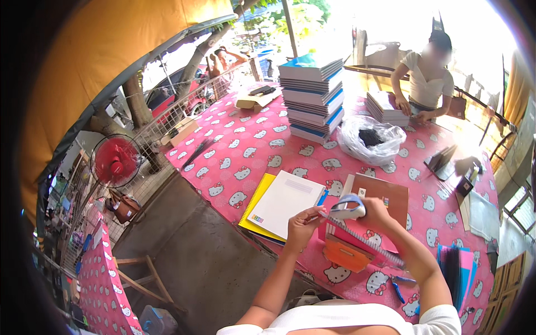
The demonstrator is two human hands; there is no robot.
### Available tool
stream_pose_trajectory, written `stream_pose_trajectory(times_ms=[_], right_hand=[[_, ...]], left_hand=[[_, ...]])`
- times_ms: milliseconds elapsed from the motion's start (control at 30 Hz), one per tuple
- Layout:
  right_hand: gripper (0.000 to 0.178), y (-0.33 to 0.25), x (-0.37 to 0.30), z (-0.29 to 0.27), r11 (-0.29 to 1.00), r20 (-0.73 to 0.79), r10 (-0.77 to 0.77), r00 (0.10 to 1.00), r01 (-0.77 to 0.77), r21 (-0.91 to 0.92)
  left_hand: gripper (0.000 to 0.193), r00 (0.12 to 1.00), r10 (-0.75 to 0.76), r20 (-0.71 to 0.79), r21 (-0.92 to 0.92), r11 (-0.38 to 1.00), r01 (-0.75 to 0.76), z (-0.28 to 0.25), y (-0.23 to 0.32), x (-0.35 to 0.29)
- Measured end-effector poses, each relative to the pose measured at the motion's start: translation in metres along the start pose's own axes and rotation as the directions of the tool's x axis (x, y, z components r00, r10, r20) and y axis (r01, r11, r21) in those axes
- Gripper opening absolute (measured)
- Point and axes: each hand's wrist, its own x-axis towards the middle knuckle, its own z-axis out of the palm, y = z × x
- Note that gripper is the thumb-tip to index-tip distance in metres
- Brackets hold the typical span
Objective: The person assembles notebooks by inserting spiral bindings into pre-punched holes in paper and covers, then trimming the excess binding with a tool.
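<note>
My right hand (375, 213) is closed around a white and blue-grey looped tool (348, 207), whose exact kind I cannot make out. Just left of it, my left hand (304, 224) pinches at the upper end of a red spiral-bound notebook (365, 239); what lies between the fingertips is too small to tell. The notebook is tilted up toward me, its coil running down to the right. An orange pocket or card (346, 252) shows on its near side. Beyond my right hand lies a brown cover (389, 195). Left of my hands, a white spiral notebook (287, 202) rests on a yellow one (252, 215).
A tall stack of books (311, 100) and a plastic bag (373, 146) stand farther back on the pink patterned table (234, 162). A co-worker (427, 81) handles another book stack (386, 109). A blue pen-like tool (397, 291) and black coils (451, 271) lie at right.
</note>
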Motion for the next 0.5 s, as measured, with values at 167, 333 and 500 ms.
stream_pose_trajectory(times_ms=[167, 333, 500], right_hand=[[0.038, 0.009, -0.011, 0.003, 0.889, -0.021, -0.153, 0.988, 0.147, 0.435], [0.048, 0.001, -0.013, 0.003, 0.771, -0.069, -0.251, 0.965, 0.243, 0.589], [0.043, 0.010, -0.003, -0.010, 0.990, -0.041, -0.084, 0.996, 0.088, 0.106]], left_hand=[[0.038, 1.000, 0.003, 0.003, 0.085, 0.996, -0.003, -0.005, -0.013, 0.006], [0.033, 0.999, -0.009, 0.040, 0.091, 0.996, 0.005, -0.006, 0.004, -0.004], [0.024, 0.993, -0.104, 0.049, 0.114, 0.989, 0.098, -0.013, 0.015, -0.001]])
